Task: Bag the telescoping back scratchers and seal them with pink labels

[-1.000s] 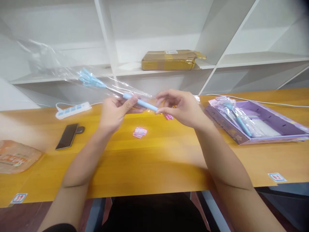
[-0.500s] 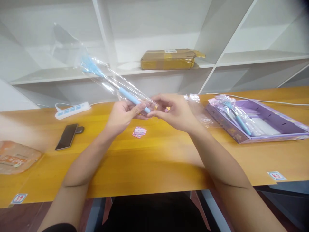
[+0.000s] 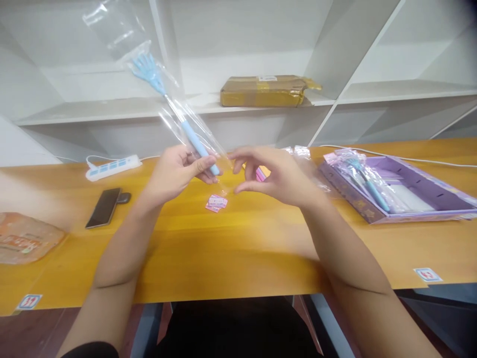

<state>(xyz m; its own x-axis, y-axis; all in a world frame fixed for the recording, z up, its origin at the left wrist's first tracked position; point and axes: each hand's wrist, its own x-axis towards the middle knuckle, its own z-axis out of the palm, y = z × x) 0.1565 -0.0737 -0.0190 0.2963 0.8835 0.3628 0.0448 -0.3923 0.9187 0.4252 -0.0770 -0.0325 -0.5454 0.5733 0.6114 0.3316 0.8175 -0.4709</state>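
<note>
Left thumb and fingers of the left hand (image 3: 177,174) are pinched around the lower handle of the light-blue, hand-headed back scratcher with a silvery rod (image 3: 196,139). Fingers on the right hand (image 3: 279,174) are curled with a gap to the thumb, right beside the clear, crinkly plastic bag (image 3: 115,35). Can't tell if a fingertip brushes the film.

My tip: let the left pinch do the steadying, firm on the handle but not squashing it, and handle the film gently with the right fingertips. Thin bags like that probably crease or tear if you yank.

The scratcher itself is up in the air above the table, tilted, head up and to the left. Smooth matte-looking handle, shiny slim rod, splayed claw fingers, with loose film sticking out past them.

Below it there's a little overlapping pile of pink-and-white cards (image 3: 216,203) on the yellow-brown wooden table (image 3: 238,268). Further right, a purple cardboard tray (image 3: 354,196) holds another bagged scratcher (image 3: 377,195).
</note>
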